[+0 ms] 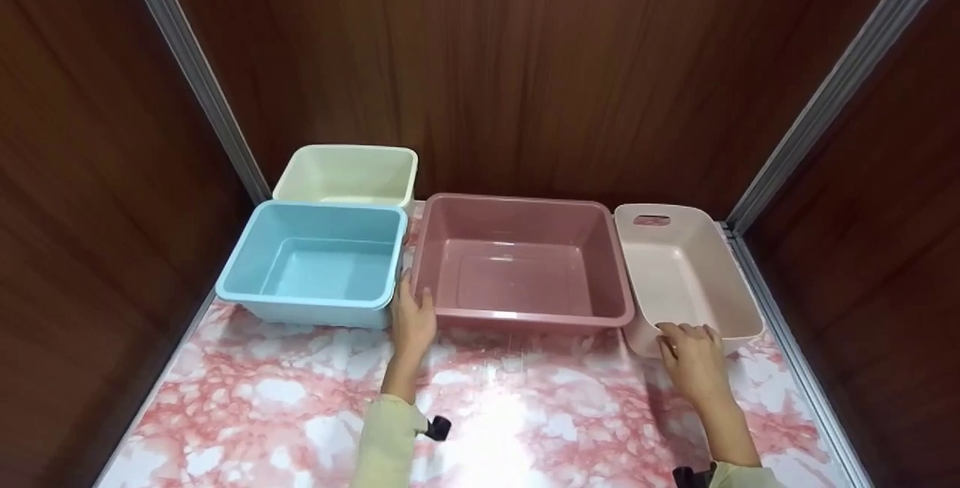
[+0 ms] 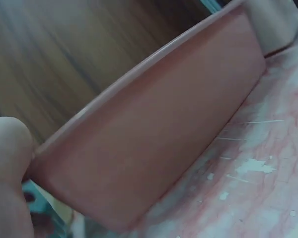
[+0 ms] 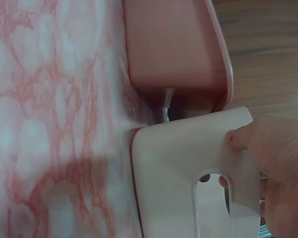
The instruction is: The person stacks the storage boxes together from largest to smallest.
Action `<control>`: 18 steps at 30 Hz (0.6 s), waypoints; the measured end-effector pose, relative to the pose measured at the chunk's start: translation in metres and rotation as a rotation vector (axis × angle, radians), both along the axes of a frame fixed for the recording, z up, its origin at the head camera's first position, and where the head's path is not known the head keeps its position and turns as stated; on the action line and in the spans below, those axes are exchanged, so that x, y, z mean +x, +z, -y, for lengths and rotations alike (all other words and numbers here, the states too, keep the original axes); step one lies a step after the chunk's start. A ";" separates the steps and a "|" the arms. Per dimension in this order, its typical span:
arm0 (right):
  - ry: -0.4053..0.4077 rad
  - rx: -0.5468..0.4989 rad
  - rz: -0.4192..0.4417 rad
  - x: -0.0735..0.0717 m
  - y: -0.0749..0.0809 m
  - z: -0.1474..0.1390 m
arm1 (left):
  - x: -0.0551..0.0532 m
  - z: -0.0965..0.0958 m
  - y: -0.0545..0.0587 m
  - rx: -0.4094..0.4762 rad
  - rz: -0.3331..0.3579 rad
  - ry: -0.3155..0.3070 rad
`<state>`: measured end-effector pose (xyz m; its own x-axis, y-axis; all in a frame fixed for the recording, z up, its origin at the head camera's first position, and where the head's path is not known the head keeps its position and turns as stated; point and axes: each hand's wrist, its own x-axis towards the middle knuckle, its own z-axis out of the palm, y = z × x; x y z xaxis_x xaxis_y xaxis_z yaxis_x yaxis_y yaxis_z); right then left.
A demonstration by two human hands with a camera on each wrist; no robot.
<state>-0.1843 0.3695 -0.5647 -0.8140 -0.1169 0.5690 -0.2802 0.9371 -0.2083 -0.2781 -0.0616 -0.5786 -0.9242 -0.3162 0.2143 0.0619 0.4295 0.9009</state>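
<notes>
In the head view my left hand (image 1: 413,320) reaches between a light blue bin (image 1: 313,302) and a dusty-red bin (image 1: 525,318), its fingers extended along the gap. The left wrist view shows the thumb (image 2: 11,148) at the near corner of the dusty-red bin (image 2: 154,119). At the right, my right hand (image 1: 695,362) grips the near rim of a pale pink bin (image 1: 671,278). Its thumb presses the outer wall while the fingers go over the rim inside; in the right wrist view some fingertips show through the handle slot of the pale pink bin (image 3: 169,163).
A cream bin (image 1: 352,169) stands behind the light blue one, near the back wooden wall (image 1: 487,75). Wooden side panels with metal edge strips (image 1: 795,360) close in the red-and-white marbled surface (image 1: 262,398) left and right. The bins sit close together along the back.
</notes>
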 end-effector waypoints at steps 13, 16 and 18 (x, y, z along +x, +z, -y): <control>-0.040 -0.144 -0.159 0.001 0.011 0.006 | 0.014 -0.035 0.094 -0.504 0.166 -0.337; -0.136 -0.214 -0.210 0.004 0.011 0.012 | -0.006 -0.050 0.116 -0.509 0.161 -0.453; -0.220 -0.286 -0.248 0.009 0.009 0.017 | -0.019 -0.063 0.128 -0.535 0.163 -0.519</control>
<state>-0.1753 0.3521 -0.5553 -0.6364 0.2346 0.7349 -0.1545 0.8946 -0.4193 -0.2968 0.0014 -0.4506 -0.9590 0.2762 0.0641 0.2592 0.7621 0.5933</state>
